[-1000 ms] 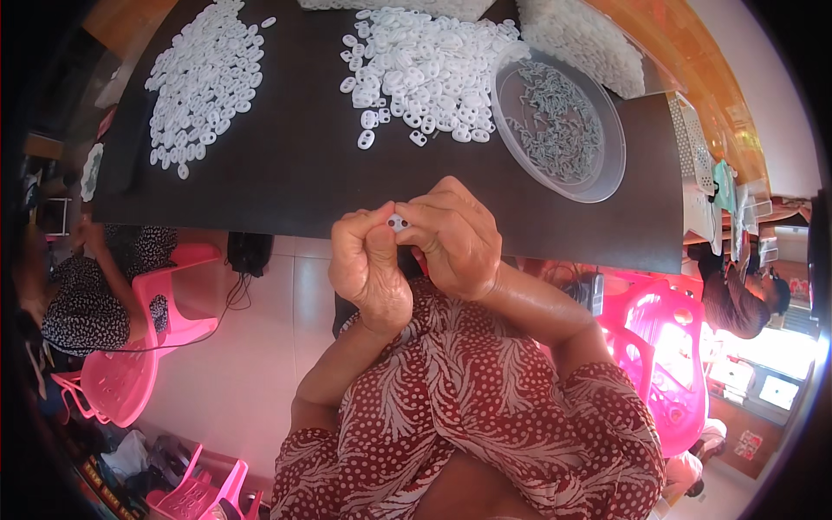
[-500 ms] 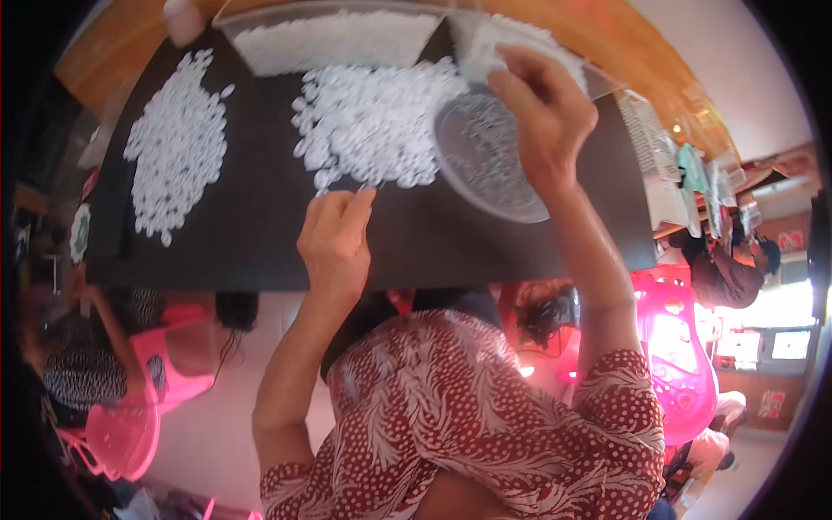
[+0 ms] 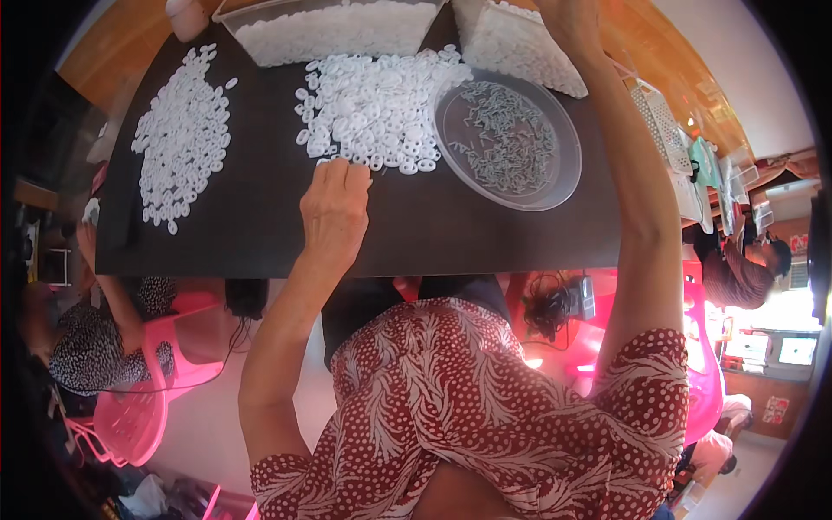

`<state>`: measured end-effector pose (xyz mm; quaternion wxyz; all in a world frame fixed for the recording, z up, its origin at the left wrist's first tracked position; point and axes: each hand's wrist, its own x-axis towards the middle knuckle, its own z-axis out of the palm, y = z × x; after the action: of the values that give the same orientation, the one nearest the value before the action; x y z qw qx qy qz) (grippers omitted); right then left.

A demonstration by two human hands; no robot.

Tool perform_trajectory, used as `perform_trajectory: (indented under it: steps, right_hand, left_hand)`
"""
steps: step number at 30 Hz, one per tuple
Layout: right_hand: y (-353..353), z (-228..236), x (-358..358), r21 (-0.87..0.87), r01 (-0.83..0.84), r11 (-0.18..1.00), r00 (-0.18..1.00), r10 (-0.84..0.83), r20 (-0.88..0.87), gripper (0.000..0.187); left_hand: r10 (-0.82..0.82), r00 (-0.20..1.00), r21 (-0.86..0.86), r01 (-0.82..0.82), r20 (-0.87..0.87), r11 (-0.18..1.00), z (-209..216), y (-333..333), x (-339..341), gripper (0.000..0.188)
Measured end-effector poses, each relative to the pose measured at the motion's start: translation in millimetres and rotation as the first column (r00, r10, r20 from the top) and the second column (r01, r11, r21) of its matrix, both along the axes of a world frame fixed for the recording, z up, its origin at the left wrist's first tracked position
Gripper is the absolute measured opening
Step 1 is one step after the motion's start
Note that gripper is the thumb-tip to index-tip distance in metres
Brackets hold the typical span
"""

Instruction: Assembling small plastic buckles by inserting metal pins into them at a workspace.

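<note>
My left hand [image 3: 336,204] is closed, knuckles up, at the near edge of a heap of small white oval plastic pieces with holes [image 3: 373,117]. What its fingers pinch is hidden beneath them. My right hand [image 3: 572,19] reaches to the top edge of the picture, over a container of small white parts [image 3: 518,54]; its fingers are cut off from view. Below that arm's reach sits a round clear tub [image 3: 568,178] with many small grey metal screws or pins [image 3: 507,139] in it.
A second pile of white oval pieces [image 3: 184,139] lies on the left of the dark table [image 3: 260,234]. A clear bin of white parts [image 3: 338,30] stands at the back, beside a pale bottle [image 3: 185,19]. Pink chairs [image 3: 134,403] and other people flank the table.
My right hand has moved up and away, from above the round tub to the container at the back right. My left hand stays closed beside the heap, slightly higher in view.
</note>
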<state>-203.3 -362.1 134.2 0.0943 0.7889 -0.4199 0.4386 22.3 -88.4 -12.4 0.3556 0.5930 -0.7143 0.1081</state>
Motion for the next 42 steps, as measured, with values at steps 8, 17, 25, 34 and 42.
perform_trajectory:
  steps: [8, 17, 25, 34, 42]
  right_hand:
    - [170.7, -79.3, 54.2, 0.184, -0.642, 0.744, 0.68, 0.664, -0.312, 0.011]
    - [172.8, -105.3, 68.7, 0.29, -0.642, 0.71, 0.595, 0.7, -0.394, 0.013]
    - [172.7, -104.8, 80.3, 0.282, -0.631, 0.723, 0.542, 0.67, -0.508, 0.007]
    - [180.8, -102.7, 88.0, 0.231, -0.658, 0.717, 0.518, 0.654, -0.552, 0.01]
    - [225.5, -80.7, 80.1, 0.589, -0.624, 0.514, 0.686, 0.721, 0.097, 0.009]
  left_hand:
    - [0.068, 0.807, 0.085, -0.022, -0.587, 0.996, 22.6, 38.2, -3.5, 0.005]
    - [0.106, 0.286, 0.154, 0.153, -0.952, 0.976, 18.5, 66.9, -8.2, 0.011]
    - [0.074, 0.088, 0.094, 0.254, -0.993, 0.962, 17.8, 73.4, -5.6, 0.014]
    - [0.026, -0.036, 0.018, 0.209, -0.999, 0.978, 17.3, 79.6, -6.5, 0.017]
    - [0.056, -0.073, 0.04, 0.212, -0.996, 0.977, 19.6, 79.3, -8.4, 0.016]
